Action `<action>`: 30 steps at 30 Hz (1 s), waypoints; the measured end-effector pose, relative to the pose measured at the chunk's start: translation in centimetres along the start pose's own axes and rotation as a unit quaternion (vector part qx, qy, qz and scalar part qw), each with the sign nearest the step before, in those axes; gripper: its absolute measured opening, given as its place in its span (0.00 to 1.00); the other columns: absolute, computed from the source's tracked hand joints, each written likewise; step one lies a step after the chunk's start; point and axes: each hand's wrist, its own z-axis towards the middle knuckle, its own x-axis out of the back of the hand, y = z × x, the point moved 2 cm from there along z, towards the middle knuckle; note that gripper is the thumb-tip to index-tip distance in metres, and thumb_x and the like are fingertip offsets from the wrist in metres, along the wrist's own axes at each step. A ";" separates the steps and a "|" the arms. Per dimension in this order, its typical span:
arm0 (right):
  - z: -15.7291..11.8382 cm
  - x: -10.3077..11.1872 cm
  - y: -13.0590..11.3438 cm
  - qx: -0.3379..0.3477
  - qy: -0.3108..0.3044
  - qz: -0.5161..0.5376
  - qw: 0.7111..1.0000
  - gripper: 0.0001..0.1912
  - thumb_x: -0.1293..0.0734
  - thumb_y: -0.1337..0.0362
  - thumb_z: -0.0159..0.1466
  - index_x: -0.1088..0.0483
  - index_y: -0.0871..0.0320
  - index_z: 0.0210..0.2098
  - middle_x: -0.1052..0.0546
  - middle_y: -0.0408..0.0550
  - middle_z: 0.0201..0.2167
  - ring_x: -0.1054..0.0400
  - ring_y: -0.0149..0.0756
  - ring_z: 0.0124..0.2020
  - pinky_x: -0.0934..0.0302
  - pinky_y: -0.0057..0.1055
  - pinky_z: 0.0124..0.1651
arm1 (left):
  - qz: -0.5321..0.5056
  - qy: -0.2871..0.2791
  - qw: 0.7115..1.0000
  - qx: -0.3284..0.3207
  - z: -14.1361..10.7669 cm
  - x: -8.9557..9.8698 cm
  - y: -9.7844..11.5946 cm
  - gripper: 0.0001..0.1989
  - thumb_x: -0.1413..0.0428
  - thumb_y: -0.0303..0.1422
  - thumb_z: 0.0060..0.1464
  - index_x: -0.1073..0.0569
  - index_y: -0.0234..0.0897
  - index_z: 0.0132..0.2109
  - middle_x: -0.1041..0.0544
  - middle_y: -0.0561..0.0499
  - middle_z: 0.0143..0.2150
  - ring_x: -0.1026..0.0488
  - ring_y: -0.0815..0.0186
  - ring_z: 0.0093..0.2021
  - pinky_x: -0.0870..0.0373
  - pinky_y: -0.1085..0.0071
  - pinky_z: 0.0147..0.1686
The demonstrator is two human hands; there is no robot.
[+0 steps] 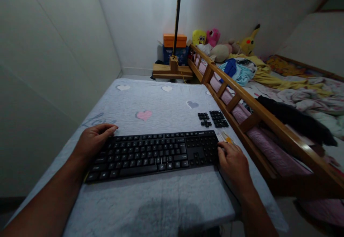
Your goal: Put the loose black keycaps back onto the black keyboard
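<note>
A black keyboard lies slightly slanted on the cloth-covered table. My left hand is closed on its left end, thumb along the top corner. At the opposite end my right hand grips the edge, its fingers curled and partly hidden. Letter keys fill the left and middle of the keyboard; the number pad and arrow sections show bare key sockets. Beyond the keyboard's right corner, loose black keycaps sit in neat groups. Just past my right hand is a small item with a yellow part, its kind unclear.
The light blue tablecloth has heart prints. A wooden bed rail runs along the table's right side, with clothes and plush toys on the bed behind it. A black pole on a wooden base and an orange box stand at the back.
</note>
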 end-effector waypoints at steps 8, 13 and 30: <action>5.4 1.3 1.8 0.004 -0.165 0.000 0.986 0.12 0.38 0.65 0.64 0.22 0.55 0.36 0.18 0.49 0.35 0.26 0.39 0.37 0.39 0.32 0.40 | -0.008 0.011 1.000 -0.010 0.0 -0.1 0.2 0.20 0.39 0.49 0.41 0.19 0.38 0.34 0.17 0.50 0.35 0.23 0.54 0.39 0.30 0.65 0.41; 10.6 -0.6 1.8 0.014 -0.144 -0.024 0.989 0.11 0.36 0.68 0.62 0.20 0.57 0.36 0.19 0.51 0.38 0.28 0.39 0.42 0.40 0.31 0.44 | -0.001 0.004 1.000 0.011 0.0 -0.1 0.0 0.20 0.39 0.49 0.41 0.19 0.38 0.35 0.17 0.50 0.35 0.23 0.54 0.40 0.30 0.64 0.44; 12.6 -5.2 2.7 0.010 -0.167 -0.028 0.986 0.08 0.30 0.67 0.58 0.19 0.55 0.37 0.23 0.49 0.36 0.31 0.37 0.40 0.41 0.31 0.46 | 0.011 0.008 1.000 0.002 0.3 -0.2 -0.5 0.20 0.39 0.49 0.42 0.19 0.38 0.35 0.17 0.51 0.36 0.23 0.55 0.40 0.30 0.65 0.42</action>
